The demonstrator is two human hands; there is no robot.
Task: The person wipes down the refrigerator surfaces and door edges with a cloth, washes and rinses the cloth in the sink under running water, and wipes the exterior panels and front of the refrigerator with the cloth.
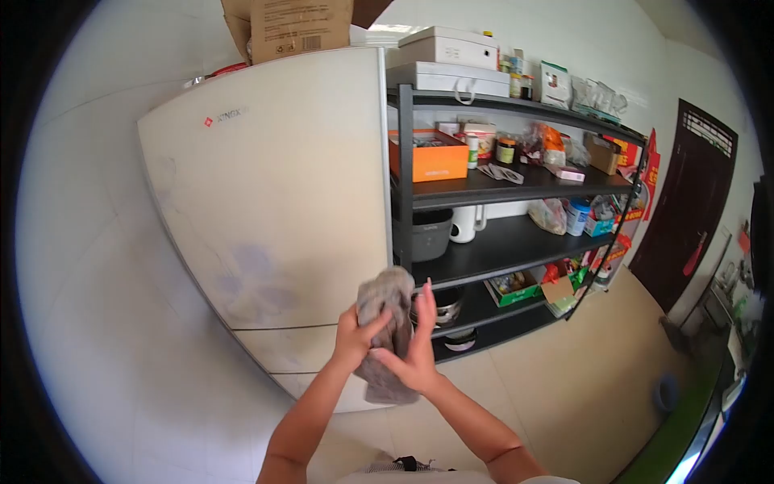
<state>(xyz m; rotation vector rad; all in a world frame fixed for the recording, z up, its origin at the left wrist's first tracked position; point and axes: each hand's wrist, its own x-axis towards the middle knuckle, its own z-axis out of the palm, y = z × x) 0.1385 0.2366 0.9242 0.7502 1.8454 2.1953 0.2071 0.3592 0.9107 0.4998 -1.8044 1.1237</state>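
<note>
A crumpled grey-brown cloth [385, 292] hangs between my two hands in front of the fridge [282, 177]. My left hand [352, 339] is closed on the cloth from its left side, with fingers across the front. On the other side, my right hand [415, 359] has its fingers stretched upward and its thumb against the cloth. The lower end of the cloth hangs below both hands. The fridge is white with faint smudges and a flower pattern, and its doors are closed.
A black shelf rack [516, 189] stands right of the fridge, holding an orange box [439, 157], a dark grey bin [431, 234], a white kettle [463, 224] and several packages. A cardboard box [300, 31] sits atop the fridge. Farther right are a dark door [681, 206] and a counter.
</note>
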